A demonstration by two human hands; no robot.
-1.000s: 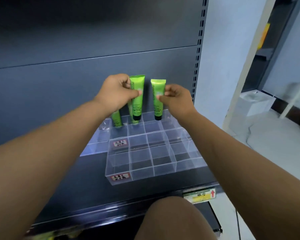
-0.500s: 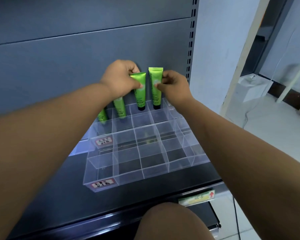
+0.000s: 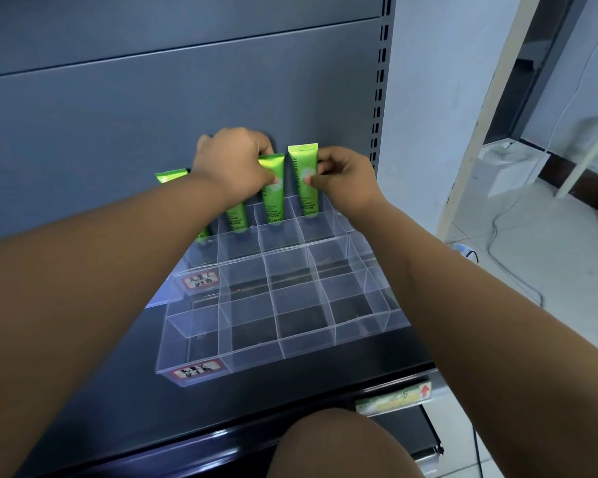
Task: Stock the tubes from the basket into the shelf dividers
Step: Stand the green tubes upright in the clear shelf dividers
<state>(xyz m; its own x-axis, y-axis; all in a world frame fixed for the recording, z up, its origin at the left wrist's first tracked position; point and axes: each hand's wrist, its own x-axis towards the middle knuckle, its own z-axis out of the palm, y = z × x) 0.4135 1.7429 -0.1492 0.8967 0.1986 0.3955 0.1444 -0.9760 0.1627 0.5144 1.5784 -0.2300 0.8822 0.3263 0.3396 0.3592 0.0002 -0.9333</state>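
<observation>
Both tubes stand lower than half a second ago: my left hand (image 3: pixel 235 167) pinches the left tube (image 3: pixel 273 201), my right hand (image 3: pixel 342 177) pinches the right tube (image 3: pixel 303 188), bases in adjacent back-row cells of the clear divider (image 3: pixel 290 326) (front rows unfilled); release looks due.

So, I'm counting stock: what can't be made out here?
Head view only.
1. Leftmost green plastic tube: mostly behind the left forearm.
2. Second green tube: top covered by the left hand.
3. Red-bordered labels on the clear acrylic divider tray: writing too blurred.
4. Basket: outside the frame.
</observation>
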